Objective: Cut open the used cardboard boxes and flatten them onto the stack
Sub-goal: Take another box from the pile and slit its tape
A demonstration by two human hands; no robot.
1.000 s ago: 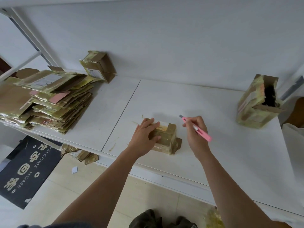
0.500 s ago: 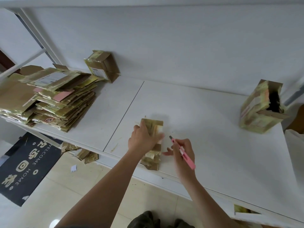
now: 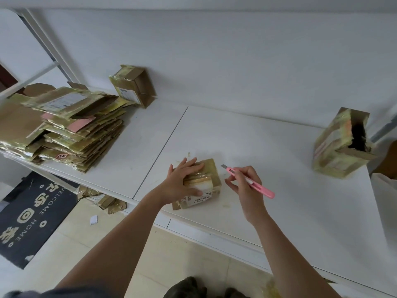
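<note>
From the left: tall stack of flattened brown cardboard (image 3: 64,130) at the shelf's end; small taped brown cardboard box (image 3: 206,186) near the white shelf's (image 3: 279,201) front edge, pressed by the flat, open-fingered left hand (image 3: 182,181); right hand (image 3: 247,186) pinching a pink utility knife (image 3: 250,182) beside it. Best practice, by judgement: steady the box, slit the tape away from the fingers.

Both bare forearms are reaching forward over the tabletop's near edge. The left hand (image 3: 182,183) is lying flat, fingers spread and straight. The right hand (image 3: 247,186) is pinching, fingers curled, wrist cocked upward.
</note>
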